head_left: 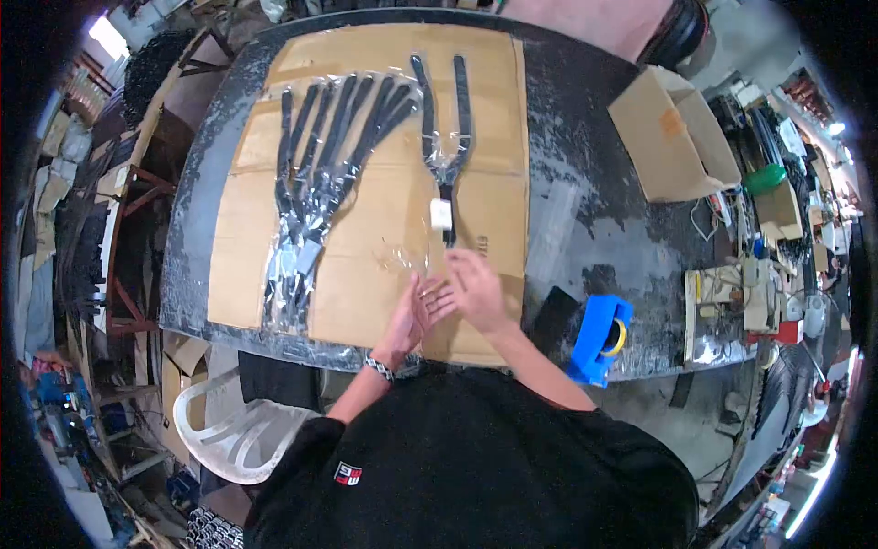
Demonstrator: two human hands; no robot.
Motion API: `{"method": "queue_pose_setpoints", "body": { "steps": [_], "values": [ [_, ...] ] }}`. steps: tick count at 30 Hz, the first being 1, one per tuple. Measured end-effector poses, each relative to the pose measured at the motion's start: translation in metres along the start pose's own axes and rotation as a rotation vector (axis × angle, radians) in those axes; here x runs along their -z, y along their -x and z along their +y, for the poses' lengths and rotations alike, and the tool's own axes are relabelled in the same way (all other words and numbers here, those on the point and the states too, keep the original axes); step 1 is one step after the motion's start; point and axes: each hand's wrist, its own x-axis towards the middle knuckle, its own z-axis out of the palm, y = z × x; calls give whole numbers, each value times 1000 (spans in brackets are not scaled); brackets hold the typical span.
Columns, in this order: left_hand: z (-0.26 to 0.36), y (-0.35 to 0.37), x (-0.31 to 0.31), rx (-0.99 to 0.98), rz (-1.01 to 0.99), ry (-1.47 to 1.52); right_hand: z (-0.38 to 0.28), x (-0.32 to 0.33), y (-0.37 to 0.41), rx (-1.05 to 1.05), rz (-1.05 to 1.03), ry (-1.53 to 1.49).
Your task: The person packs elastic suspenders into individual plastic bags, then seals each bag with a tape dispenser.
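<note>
A Y-shaped black strap [462,101] lies in clear plastic on the cardboard, with a white label [441,214] on its stem. My right hand [477,291] is by the stem's lower end, its fingers bent together; what they grip, if anything, I cannot make out. Just left of it is my left hand [413,316], palm turned inward and fingers stretched out towards the right hand. Thin clear plastic [400,258] shows faintly above the left fingertips. Several more black straps [334,137] in clear bags lie overlapping in a fan at the left.
Flattened cardboard [366,284] covers much of the dark worn table [585,137]. On the right are a blue tape dispenser [594,343], a dark flat piece [555,316] and an open cardboard box [668,137]. A white plastic chair [242,430] stands at the lower left.
</note>
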Motion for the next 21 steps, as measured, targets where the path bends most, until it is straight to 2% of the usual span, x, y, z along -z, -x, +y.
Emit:
{"method": "queue_pose_setpoints", "body": {
  "steps": [2,6,7,10,12,14,16,18,21],
  "values": [
    [-18,-20,28,91,-61,40,16,-19,37,93,-9,64],
    [-17,-19,6,191,22,-135,6,-11,60,181,-27,-13],
    [-26,-31,28,70,11,-118,1,1,59,187,-12,-37],
    [-14,-30,14,75,37,-105,25,23,60,-85,89,-100],
    [-11,-27,4,68,56,-117,82,41,47,-232,224,158],
    [-12,-20,6,59,53,-186,114,67,22,-394,506,442],
    [-14,-13,6,40,91,-266,156,90,10,-545,579,566],
    [-17,-10,6,20,115,-360,180,104,-4,-812,422,553],
    [-20,-11,9,20,127,-469,238,120,-15,-933,226,407]
  ]
}}
